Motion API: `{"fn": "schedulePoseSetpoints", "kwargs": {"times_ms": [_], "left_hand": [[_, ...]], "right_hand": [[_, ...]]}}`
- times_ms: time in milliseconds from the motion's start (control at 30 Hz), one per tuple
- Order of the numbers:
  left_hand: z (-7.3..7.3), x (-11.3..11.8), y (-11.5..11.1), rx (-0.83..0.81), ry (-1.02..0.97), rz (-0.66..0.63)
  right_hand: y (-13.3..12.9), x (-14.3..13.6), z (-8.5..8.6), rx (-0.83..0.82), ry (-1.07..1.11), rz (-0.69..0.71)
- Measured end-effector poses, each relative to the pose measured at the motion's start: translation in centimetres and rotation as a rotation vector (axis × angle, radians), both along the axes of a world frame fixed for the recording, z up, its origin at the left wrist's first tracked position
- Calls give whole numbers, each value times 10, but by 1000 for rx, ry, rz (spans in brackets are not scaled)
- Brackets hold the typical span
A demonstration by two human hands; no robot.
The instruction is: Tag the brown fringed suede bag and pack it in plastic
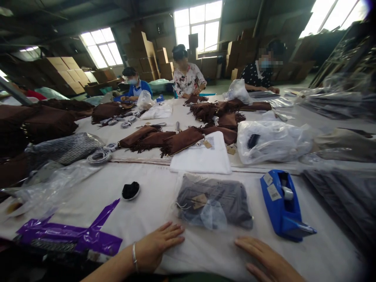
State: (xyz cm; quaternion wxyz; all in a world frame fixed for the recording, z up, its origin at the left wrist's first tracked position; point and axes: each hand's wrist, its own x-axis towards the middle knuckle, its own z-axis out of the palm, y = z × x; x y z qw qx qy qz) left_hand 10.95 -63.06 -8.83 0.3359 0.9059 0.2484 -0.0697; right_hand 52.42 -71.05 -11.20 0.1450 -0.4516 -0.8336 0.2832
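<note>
A dark grey folded fabric item in a clear plastic bag lies flat on the table in front of me, with a brown tag and a white string showing through. My left hand, a silver bangle at its wrist, rests with fingers stretched out just below the bag's left corner. Below the right corner, my right hand lies with its fingers extended and apart. Neither hand holds anything. A blue tape dispenser stands to the right of the bag, above my right hand.
Purple tape covers the table edge at left, near a small round dish with black contents. Brown fringed pouches lie beyond a white bag. Grey fabric pieces are stacked right. Several people work across the table.
</note>
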Motion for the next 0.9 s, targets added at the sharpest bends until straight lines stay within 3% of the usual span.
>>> {"fn": "schedulePoseSetpoints", "kwargs": {"times_ms": [167,267,333,400,533,567,633,767,900], "left_hand": [[16,-10,15,-46,-41,-14],[12,-12,24,-35,-116,3],[2,-10,27,-9,-195,66],[-11,-5,26,5,-309,220],[-35,-1,18,-78,-442,820],[-38,-2,16,-115,-460,913],[-42,-5,12,-196,-509,923],[-39,-8,12,-256,-499,766],[-39,2,13,-27,-478,933]], "right_hand": [[15,29,10,-244,-72,112],[12,27,4,-208,-27,39],[10,18,-11,-130,39,-48],[7,7,-32,-77,143,-164],[-2,-4,-71,-185,373,-598],[-4,-4,-76,-239,401,-696],[-7,-4,-80,-312,428,-808],[-6,-4,-78,-314,451,-857],[-8,-7,-85,-217,335,-898]]}}
